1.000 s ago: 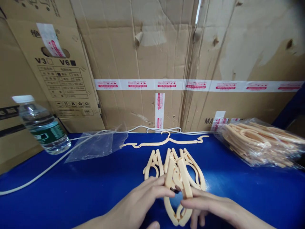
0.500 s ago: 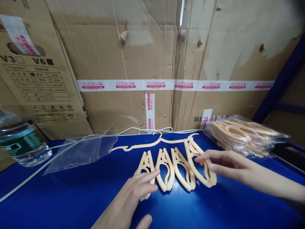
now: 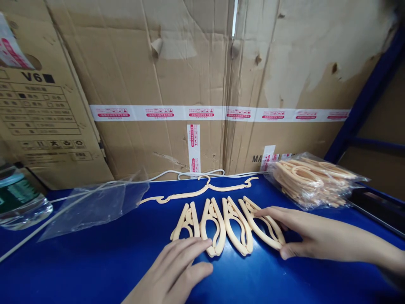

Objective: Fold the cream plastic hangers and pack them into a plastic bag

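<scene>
Several beige folding hangers lie folded in a row on the blue table (image 3: pixel 104 266). My right hand (image 3: pixel 303 232) has its fingers and thumb around the right side of the rightmost folding hanger (image 3: pixel 259 228), which now lies nearly flat. My left hand (image 3: pixel 177 270) is open, fingers stretched over the lower part of the leftmost folded hanger (image 3: pixel 195 219); its fingertips reach the second folded hanger (image 3: pixel 204 228). Beside that lies a third folded hanger (image 3: pixel 229 230). Behind the row, an unfolded hanger (image 3: pixel 186 195) lies spread out with its hook toward the cardboard.
A plastic-wrapped stack of hangers (image 3: pixel 303 177) sits at the right, near a dark flat object (image 3: pixel 379 211). On the left are a clear plastic bag (image 3: pixel 95 202), a water bottle (image 3: pixel 22 198) and a white cable (image 3: pixel 28 242). Cardboard (image 3: pixel 152 143) stands along the back.
My right hand has lowered the rightmost hanger from a raised, tilted position into the row. My left hand has shifted slightly down and left. The whole view has turned a little right.
</scene>
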A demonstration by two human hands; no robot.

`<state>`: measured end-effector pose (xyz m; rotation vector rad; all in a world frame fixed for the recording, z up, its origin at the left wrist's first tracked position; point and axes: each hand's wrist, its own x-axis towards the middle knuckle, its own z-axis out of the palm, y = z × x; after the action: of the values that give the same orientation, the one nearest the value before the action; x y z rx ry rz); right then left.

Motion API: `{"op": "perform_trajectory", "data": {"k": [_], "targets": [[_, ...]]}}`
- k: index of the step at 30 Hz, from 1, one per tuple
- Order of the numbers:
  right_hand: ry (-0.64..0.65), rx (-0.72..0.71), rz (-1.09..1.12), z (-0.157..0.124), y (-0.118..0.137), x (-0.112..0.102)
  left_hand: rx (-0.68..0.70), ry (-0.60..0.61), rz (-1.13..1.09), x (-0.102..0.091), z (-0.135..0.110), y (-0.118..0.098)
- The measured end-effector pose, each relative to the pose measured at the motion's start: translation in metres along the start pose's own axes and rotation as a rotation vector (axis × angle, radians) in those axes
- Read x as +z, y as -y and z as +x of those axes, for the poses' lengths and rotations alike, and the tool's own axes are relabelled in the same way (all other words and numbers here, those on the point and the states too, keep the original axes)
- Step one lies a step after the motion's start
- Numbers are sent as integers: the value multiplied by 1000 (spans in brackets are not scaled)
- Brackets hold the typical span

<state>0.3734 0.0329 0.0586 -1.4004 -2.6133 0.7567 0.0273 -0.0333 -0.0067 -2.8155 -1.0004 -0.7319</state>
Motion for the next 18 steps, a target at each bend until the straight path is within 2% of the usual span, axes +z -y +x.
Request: {"op": "perform_trajectory", "data": {"k": [6,12,15,18], "targets": [[-73,-52,-48,1,-3,7,-31,45,86,2,2,-4],[-182,-71,-236,-7,-3,14,-24,67,214,7,-2,-5],[-213,-137,-262,-14,1,22,42,109,330,6,0,-1],[-152,-190,-256,-19,8,32,160,166,419,2,5,2]]}}
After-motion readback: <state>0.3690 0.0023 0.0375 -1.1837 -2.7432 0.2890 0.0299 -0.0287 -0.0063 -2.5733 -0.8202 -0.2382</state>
